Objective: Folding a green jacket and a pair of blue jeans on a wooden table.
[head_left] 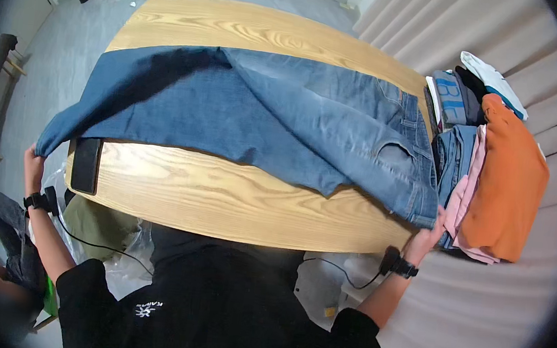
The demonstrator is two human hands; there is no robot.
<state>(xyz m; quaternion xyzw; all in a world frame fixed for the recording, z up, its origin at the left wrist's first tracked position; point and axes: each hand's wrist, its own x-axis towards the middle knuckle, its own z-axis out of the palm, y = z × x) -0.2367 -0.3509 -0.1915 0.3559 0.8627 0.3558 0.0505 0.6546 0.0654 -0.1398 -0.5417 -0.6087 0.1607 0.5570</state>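
Note:
A pair of blue jeans [190, 110] lies lengthwise across the wooden table [235, 197], its legs to the left and its waistband to the right. One leg is twisted over, with a diagonal fold running down the middle and a dark shadowed crease near the far edge. My left hand [33, 165] is closed on the leg end, pulling that corner out past the table's left edge. At the near right, my right hand [430, 232] grips the waistband corner; some of its fingers are hidden by the denim. Both arms are stretched wide apart.
A black phone-like slab [86, 165] lies at the table's near left. Beyond the right edge rises a stack of folded clothes, with an orange garment [509, 178] on top and a pale curtain [437, 21] behind. Another person [10, 268] is at the lower left.

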